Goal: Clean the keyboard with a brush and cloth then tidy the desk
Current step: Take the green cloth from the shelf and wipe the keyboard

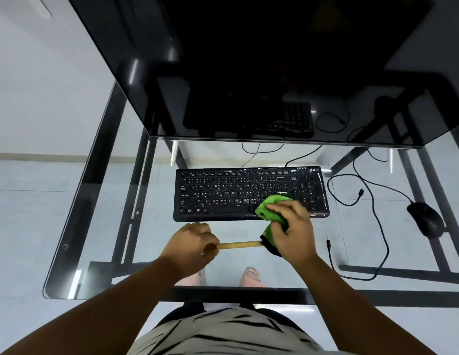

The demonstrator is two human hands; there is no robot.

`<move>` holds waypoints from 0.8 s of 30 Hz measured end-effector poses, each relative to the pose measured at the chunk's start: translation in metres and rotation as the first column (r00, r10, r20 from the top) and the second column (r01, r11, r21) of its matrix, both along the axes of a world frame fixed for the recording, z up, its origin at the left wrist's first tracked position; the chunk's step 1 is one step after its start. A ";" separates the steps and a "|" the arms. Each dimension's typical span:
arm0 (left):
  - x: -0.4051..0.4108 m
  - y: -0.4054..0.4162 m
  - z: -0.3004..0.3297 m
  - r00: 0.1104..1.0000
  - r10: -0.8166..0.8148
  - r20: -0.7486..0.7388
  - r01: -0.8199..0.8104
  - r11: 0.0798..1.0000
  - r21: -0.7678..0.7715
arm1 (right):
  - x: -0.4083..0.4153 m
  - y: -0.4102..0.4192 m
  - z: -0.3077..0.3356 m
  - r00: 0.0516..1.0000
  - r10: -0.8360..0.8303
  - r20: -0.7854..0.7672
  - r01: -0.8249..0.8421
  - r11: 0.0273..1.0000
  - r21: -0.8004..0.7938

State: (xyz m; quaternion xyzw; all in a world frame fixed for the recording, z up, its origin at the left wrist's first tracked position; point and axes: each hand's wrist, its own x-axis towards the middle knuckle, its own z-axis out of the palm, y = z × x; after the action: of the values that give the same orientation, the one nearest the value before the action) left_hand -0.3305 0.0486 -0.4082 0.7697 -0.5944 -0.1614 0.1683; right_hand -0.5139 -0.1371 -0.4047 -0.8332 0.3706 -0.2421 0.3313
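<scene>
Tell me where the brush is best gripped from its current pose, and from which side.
Grip the brush by its bare wooden handle, coming from the person's left. It lies sideways on the glass desk, bristle end hidden under the green cloth and right hand. The left hand already pinches the free handle end, which looks sensible.

A black mouse [425, 219] lies at the right, its cable [377, 216] looping across the glass. A dark monitor [248, 60] fills the far side. Pink slippers [252, 276] show on the floor below.

Bare glass desk [100, 226] left of the gripped brush [238, 245]. Blocked beyond by keyboard [223, 193]. Cable [377, 226] and mouse [425, 219] well right.
</scene>
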 end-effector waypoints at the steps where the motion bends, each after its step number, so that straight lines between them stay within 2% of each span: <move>1: 0.002 0.002 0.001 0.999 0.031 0.021 -0.031 0.999 -0.015 | 0.002 0.002 -0.001 1.000 0.020 -0.004 -0.020 1.000 -0.013; 4: 0.015 -0.006 0.011 0.985 0.158 0.070 -0.157 0.987 -0.020 | 0.009 0.008 -0.004 0.992 0.112 -0.050 -0.115 0.991 -0.070; 9: 0.037 -0.047 0.026 0.968 0.235 0.084 -0.245 0.958 0.148 | 0.020 0.024 -0.004 0.935 0.263 -0.236 -0.294 0.950 -0.104; 12: 0.047 -0.064 0.024 0.966 0.235 0.109 -0.255 0.933 0.254 | 0.020 0.026 -0.005 0.925 0.222 -0.308 -0.266 0.958 -0.108; 17: 0.062 -0.068 0.020 0.966 0.199 0.163 -0.247 0.895 0.372 | 0.008 0.020 -0.008 0.960 0.075 -0.268 -0.113 0.985 -0.129; 20: 0.065 -0.067 0.020 0.966 0.201 0.165 -0.251 0.887 0.388 | 0.013 0.021 -0.009 0.956 0.112 -0.270 -0.151 0.980 -0.129; 24: 0.066 -0.065 0.020 0.969 0.171 0.179 -0.231 0.886 0.401 | 0.037 0.028 -0.002 0.907 0.273 -0.320 -0.315 0.945 -0.085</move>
State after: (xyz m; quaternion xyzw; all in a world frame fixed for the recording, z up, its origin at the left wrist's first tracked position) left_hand -0.2644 -0.0168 -0.3878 0.8546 -0.4729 -0.2129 -0.0265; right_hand -0.4774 -0.1095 -0.4063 -0.9272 0.2699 -0.0830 0.2461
